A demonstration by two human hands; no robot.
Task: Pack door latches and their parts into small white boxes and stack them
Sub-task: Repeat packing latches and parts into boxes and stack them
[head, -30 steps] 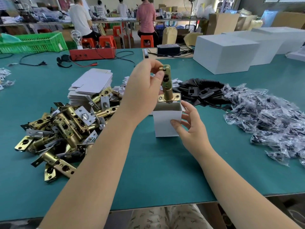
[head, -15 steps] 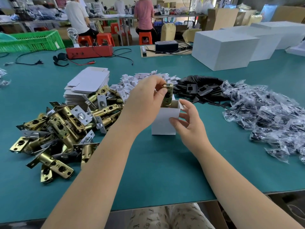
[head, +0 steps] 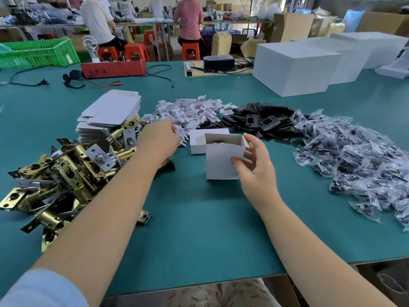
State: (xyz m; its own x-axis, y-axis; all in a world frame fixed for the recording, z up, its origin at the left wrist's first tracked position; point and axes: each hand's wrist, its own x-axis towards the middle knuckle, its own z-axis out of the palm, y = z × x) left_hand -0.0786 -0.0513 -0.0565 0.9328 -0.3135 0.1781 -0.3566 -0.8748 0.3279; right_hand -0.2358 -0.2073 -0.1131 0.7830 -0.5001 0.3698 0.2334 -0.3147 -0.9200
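Beside the right hand [head: 254, 165], the small white box [head: 223, 159] stood upright on the green counter [head: 199, 229], top flaps open, and that hand's grip was pinching the box's near right corner between thumb and fingers. Down inside, a glint of metal showed: a door latch [head: 218, 141] sat in the box, only its top end visible. So the latch step looked done, and the next part was in hand.

Over to the left of the box, the left hand [head: 161, 138] reached into the heap of white plastic pieces [head: 188, 111], fingers curled at its near edge; whether that grip had closed on a piece, I could not tell. By my reckoning, the next move called for lifting one piece free of the tangle and dropping it into the open box.

Just beyond the box lay the black strike plates [head: 259, 122], and right of the right hand, the bagged parts [head: 354, 156]. Left of the left arm, the brass latch pile [head: 66, 169] waited, with flat box blanks [head: 110, 111] stacked behind it.
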